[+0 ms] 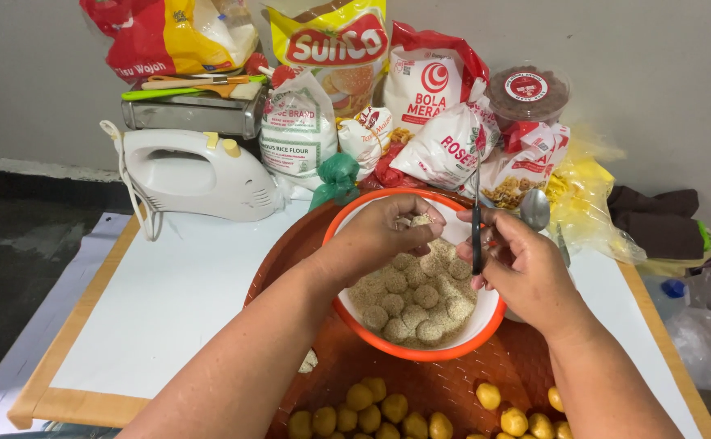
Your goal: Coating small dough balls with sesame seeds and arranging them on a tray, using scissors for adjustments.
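Two bare forearms and hands, seen from above

Both arms enter from the bottom edge with no sleeves in view, bare to where the frame cuts them. The left hand (388, 232) and right hand (526, 268) wear no gloves, rings, watch or bracelet; the fingers are short and rounded, the wrists thick.
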